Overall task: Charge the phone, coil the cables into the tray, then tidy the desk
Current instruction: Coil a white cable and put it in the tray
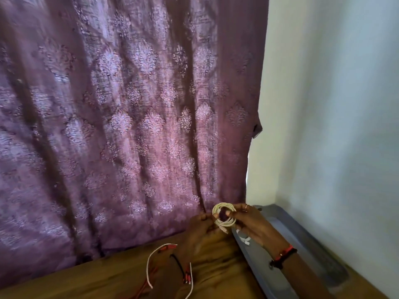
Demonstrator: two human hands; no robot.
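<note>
Both hands hold a small coil of white cable above the desk's far edge. My left hand grips the coil's lower left side, and my right hand pinches its right side with a ring on one finger. Just right of the hands lies a grey tray, and a white connector rests inside it under my right wrist. A loose white cable with red parts lies on the wooden desk near my left wrist. No phone is in view.
A purple patterned curtain hangs right behind the desk and fills most of the view. A pale wall rises on the right, close behind the tray.
</note>
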